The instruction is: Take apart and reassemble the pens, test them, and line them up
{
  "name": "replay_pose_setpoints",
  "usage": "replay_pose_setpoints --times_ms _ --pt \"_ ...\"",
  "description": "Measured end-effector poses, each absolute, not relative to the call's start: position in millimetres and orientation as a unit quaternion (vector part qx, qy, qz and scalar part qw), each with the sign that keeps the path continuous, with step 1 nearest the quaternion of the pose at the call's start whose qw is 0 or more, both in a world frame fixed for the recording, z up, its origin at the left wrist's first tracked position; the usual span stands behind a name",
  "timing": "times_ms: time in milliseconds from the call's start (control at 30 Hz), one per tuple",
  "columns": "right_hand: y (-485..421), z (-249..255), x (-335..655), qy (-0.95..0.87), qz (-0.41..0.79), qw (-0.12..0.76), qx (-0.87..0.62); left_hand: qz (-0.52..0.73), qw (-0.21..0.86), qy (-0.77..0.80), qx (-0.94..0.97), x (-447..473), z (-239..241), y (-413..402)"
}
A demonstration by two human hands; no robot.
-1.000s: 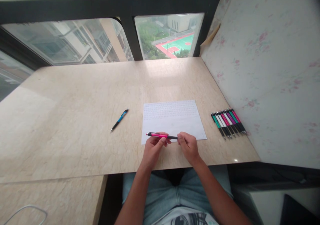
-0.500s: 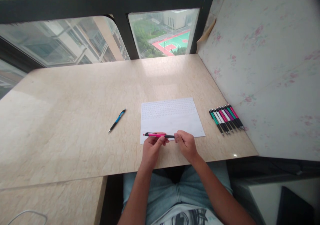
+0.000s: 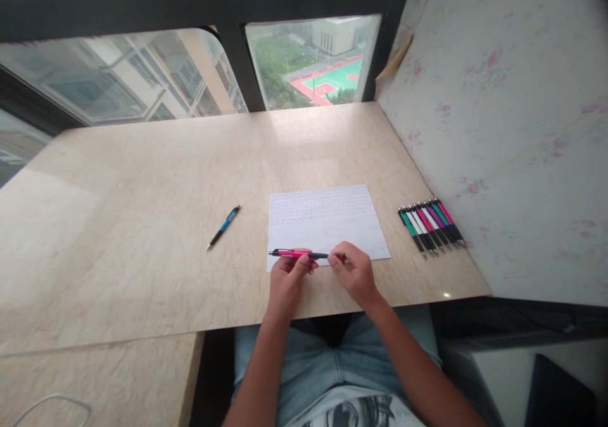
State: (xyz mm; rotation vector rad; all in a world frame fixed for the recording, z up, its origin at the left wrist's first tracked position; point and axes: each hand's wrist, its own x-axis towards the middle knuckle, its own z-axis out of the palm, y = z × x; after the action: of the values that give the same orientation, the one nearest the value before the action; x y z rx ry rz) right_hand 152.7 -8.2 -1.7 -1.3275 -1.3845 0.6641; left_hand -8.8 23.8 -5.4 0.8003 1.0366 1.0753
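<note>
A pink pen [image 3: 292, 254] with a black grip lies level across my left hand [image 3: 288, 281], which holds it by the barrel between thumb and fingers. Its clip end points left. At the other end, the thumb and forefinger of my right hand [image 3: 354, 272] are pinched around the tip, which they hide. Beneath the pen and the fingertips lies a white sheet of paper [image 3: 327, 221], with lines of small handwriting on its upper half.
A blue and black pen [image 3: 223, 227] lies slantwise left of the paper. Several pens [image 3: 430, 226] in green, white, pink and purple lie side by side near the papered wall [image 3: 513, 135]. A pale cable [image 3: 57, 398] rests on the lower surface at bottom left.
My left hand and the pink pen have shifted slightly left. My right fingers have moved a little left too, still at the tip end, with the knuckles raised slightly.
</note>
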Motion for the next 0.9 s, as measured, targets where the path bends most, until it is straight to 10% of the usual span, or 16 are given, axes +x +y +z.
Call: replay_pose_setpoints --times_ms 900 --pt "-6.5 -4.5 156.4 -0.543 0.316 0.527 -0.572 0.47 0.665 0.456 0.36 -9.4 -7.9 24.7"
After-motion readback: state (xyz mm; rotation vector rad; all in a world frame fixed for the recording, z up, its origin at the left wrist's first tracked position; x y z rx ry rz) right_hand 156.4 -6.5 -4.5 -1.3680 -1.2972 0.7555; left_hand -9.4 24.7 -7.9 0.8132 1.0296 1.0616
